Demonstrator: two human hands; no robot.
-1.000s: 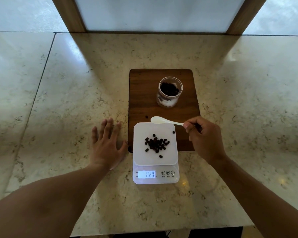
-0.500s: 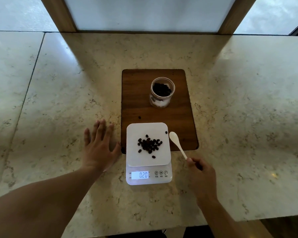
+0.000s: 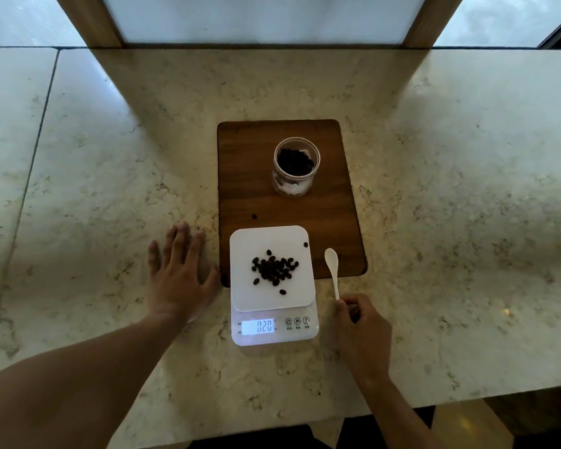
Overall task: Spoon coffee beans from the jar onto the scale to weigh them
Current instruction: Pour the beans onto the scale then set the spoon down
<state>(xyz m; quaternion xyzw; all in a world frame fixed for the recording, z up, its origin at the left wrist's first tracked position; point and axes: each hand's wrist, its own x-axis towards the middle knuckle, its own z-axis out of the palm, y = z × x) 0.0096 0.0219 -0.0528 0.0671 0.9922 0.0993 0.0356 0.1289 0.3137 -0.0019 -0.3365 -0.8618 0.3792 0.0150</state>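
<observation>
On the marble counter [image 3: 434, 189], the wooden board [image 3: 240, 163] carries the open jar [image 3: 297, 166] far of the scale [image 3: 272, 286]. Left hand [image 3: 178, 273] lies flat, fingers spread. Right hand [image 3: 361, 328] pinches the empty spoon [image 3: 332, 270]; I would lay it down gently, clear of the platform, so the beans [image 3: 274, 270] read undisturbed.

Both forearms are bare to the picture's edge, with no sleeves in view. The left hand [image 3: 178, 277] and right hand [image 3: 363, 332] wear no gloves, rings or watch.
</observation>
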